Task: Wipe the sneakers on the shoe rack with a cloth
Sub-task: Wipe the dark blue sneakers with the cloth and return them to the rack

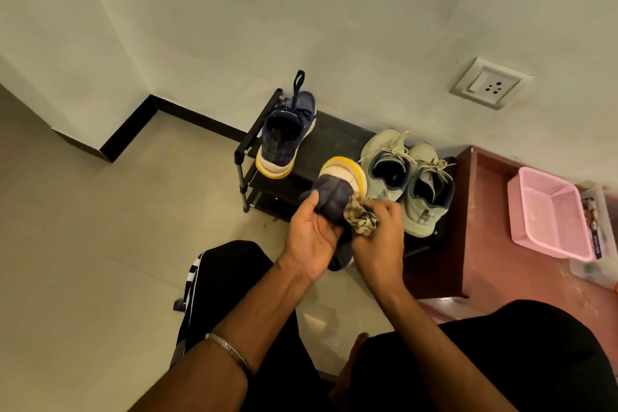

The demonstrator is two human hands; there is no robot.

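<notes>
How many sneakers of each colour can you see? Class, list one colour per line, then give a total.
Navy sneakers: 2, one on the rack at, one held in the left hand at
Pale green sneakers: 2, at and
Total: 4

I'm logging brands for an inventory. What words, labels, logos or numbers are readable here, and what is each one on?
No text here can be read.
Packet in the clear box beside the pink basket: vertical print, too small and blurred to read.
Navy sneaker on the rack: no legible mark.
Navy sneaker held in the hands: a pale mark near the sole, unreadable.
Pale green sneakers: no visible text.
Wall socket: no lettering visible.
</notes>
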